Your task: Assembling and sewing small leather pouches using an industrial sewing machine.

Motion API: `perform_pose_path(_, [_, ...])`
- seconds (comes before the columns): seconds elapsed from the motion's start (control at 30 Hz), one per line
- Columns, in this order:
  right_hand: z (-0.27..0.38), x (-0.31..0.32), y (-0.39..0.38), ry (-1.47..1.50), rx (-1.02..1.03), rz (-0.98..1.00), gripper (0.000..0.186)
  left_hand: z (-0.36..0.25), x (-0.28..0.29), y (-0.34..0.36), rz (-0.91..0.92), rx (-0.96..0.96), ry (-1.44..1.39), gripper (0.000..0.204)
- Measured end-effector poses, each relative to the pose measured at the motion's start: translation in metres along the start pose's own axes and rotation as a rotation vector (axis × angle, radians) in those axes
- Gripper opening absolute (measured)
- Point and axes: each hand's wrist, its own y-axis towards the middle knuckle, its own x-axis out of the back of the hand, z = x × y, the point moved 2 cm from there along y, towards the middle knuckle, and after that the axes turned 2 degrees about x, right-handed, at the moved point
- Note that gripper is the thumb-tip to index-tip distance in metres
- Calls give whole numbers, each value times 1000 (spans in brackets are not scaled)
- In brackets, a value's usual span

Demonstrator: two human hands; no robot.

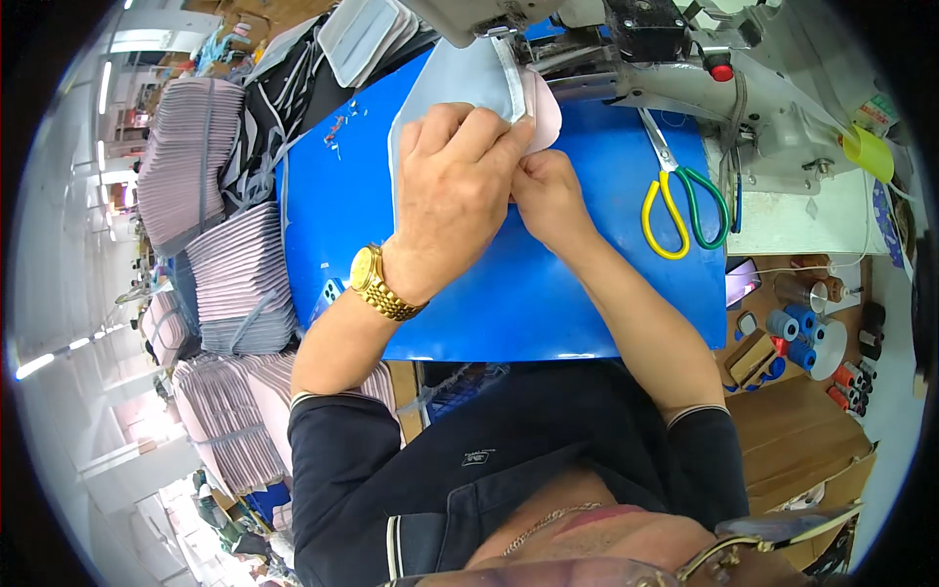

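A pale blue-grey fabric panel [455, 83] with a whitish edge strip lies partly under the sewing machine's head [489, 18]. A rounded pink piece [543, 115] shows beside its right edge. My left hand [455, 186] is laid over the panel, its fingers curled and index finger stretched along the edge near the strip. Close against it, my right hand [553, 196] is closed in a pinch at the panel's lower right edge. The fingertips of both hands are partly hidden, as is what lies beneath them.
Scissors [670, 201] with yellow and green handles lie right on the blue tabletop [587, 303]. Tied stacks of pink panels [245, 279] stand left. Grey panels [362, 39] lie at the back left. Thread spools [802, 328] and a phone [741, 282] are at right.
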Motion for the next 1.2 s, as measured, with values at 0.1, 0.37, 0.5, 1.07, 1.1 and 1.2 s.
perform_pose_path(0.1, [3, 3, 1, -69, 27, 45, 31, -3, -4, -2, -28, 51, -54, 34])
perform_pose_path(0.37, [-7, 5, 19, -35, 71, 4, 35, 3, -19, 10, -117, 99, -111, 25])
perform_pose_path(0.5, [-9, 10, 34, -102, 79, -10, 38, 5, -24, 18, -169, 137, -91, 22])
perform_pose_path(1.07, [29, 33, 27, -42, 44, 149, 26, -5, -30, 38, -173, 291, -10, 11])
perform_pose_path(1.1, [32, 34, 28, -99, 49, 152, 28, -7, -26, 38, -173, 284, -10, 11])
perform_pose_path(1.2, [47, 31, 25, -203, 30, 140, 26, -8, -15, 31, -118, 344, -68, 16])
